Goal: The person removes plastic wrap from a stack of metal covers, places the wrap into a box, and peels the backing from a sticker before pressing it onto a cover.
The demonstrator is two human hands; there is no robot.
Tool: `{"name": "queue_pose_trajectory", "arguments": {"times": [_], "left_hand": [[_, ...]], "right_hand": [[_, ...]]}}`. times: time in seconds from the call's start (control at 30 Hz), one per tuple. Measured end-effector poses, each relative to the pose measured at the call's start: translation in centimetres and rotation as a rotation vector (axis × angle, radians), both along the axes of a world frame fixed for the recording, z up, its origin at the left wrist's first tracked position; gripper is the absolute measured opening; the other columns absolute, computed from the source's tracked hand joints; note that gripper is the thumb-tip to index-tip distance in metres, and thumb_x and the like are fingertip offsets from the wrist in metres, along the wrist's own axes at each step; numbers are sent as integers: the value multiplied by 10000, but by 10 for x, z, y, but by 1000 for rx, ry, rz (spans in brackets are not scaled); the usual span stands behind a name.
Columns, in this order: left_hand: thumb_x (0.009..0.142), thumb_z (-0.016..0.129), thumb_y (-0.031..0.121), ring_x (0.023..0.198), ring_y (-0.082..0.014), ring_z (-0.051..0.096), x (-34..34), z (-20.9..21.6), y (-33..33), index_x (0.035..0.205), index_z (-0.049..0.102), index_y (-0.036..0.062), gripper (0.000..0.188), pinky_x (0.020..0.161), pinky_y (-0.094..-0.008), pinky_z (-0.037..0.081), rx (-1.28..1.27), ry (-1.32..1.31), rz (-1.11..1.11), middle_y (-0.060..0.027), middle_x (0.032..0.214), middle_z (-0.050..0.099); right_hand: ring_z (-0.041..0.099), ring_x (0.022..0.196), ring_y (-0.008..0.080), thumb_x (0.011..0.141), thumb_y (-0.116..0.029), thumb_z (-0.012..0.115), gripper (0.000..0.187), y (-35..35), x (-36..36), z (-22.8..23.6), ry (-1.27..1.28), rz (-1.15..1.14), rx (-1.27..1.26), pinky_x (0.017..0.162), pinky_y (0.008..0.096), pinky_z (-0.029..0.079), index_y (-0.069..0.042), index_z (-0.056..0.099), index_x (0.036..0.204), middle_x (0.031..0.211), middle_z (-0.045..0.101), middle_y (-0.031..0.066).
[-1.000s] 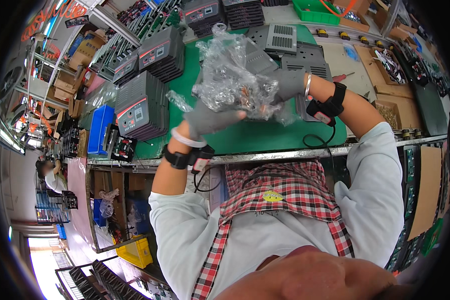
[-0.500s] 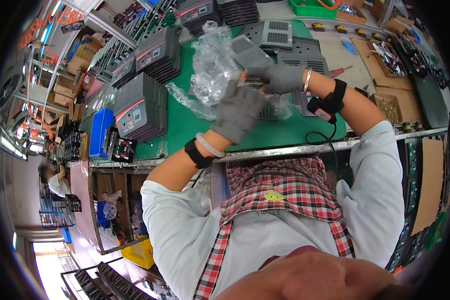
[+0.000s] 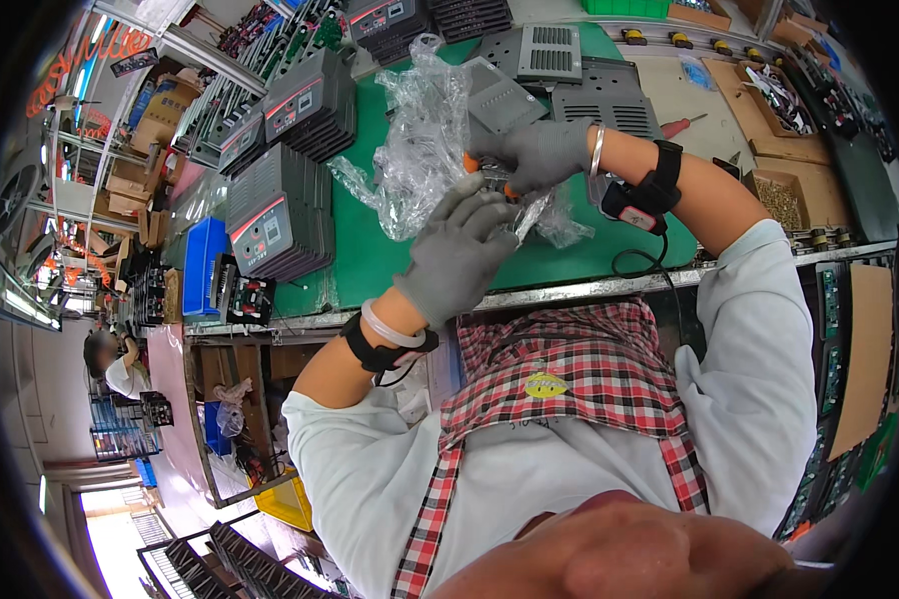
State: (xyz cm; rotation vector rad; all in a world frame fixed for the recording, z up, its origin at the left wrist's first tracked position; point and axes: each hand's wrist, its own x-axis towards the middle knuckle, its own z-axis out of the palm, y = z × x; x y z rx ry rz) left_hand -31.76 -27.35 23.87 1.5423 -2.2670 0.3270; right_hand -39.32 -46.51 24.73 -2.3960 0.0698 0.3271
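Note:
A crumpled clear plastic bag [image 3: 425, 125] lies in front of me on the green mat [image 3: 370, 265]. My gloved left hand [image 3: 459, 255] is closed at its near edge, fingers bent over the film. From the right, my gloved right hand [image 3: 541, 155] grips the plastic between an orange-tipped finger and thumb. What the plastic covers between my hands is hard to make out. Just beyond my right hand lie a grey vented panel [image 3: 504, 95], a lighter slotted panel [image 3: 549, 52] and a dark slotted panel [image 3: 604, 100].
Stacked dark housings with red-striped labels [image 3: 275, 215] stand on the left, with more stacks [image 3: 310, 105] behind. A blue bin [image 3: 204, 265] sits at the left edge. To the right are a red-handled screwdriver [image 3: 677, 128] and a box of screws [image 3: 777, 203]. A cable [image 3: 659, 275] hangs from my right wrist.
My hands have moved apart; the left has come down and left, turning its back more into view. The right has shifted slightly left, and the plastic is pulled into a new shape.

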Motion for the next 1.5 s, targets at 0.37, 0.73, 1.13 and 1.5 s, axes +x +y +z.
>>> {"name": "queue_pose_trajectory", "arguments": {"times": [0.37, 0.73, 1.13, 1.5], "left_hand": [[687, 636, 185, 722, -318, 596, -29, 6, 8, 835, 534, 36, 234, 723, -448, 466, 371, 100, 338, -115, 708, 580], [654, 599, 208, 742, -237, 597, -64, -27, -25, 843, 646, 137, 207, 732, -363, 446, 37, -123, -29, -44, 745, 614], [712, 646, 258, 644, -276, 568, 32, -35, 41, 1004, 559, 67, 360, 648, -426, 426, 335, 270, 342, -85, 692, 590], [744, 633, 320, 724, -255, 579, 50, -10, -11, 797, 569, 89, 246, 646, -414, 426, 18, -296, 744, -71, 768, 589]], "right_hand": [[618, 708, 299, 720, -176, 620, 495, 23, -2, -6, -289, 3, -369, 642, 399, 474, -46, 420, 1154, 776, 604, 161], [624, 818, 333, 749, -242, 631, 657, 30, 10, 1, 97, -8, -332, 719, 403, 493, -39, 365, 1315, 915, 618, 208], [597, 861, 352, 773, -252, 592, 601, 10, -8, -12, -142, -36, -541, 761, 424, 476, -116, 376, 1318, 976, 606, 185], [627, 751, 357, 775, -288, 590, 479, 35, -13, -14, -115, -161, -553, 648, 457, 494, -61, 438, 1167, 832, 629, 179]]}}
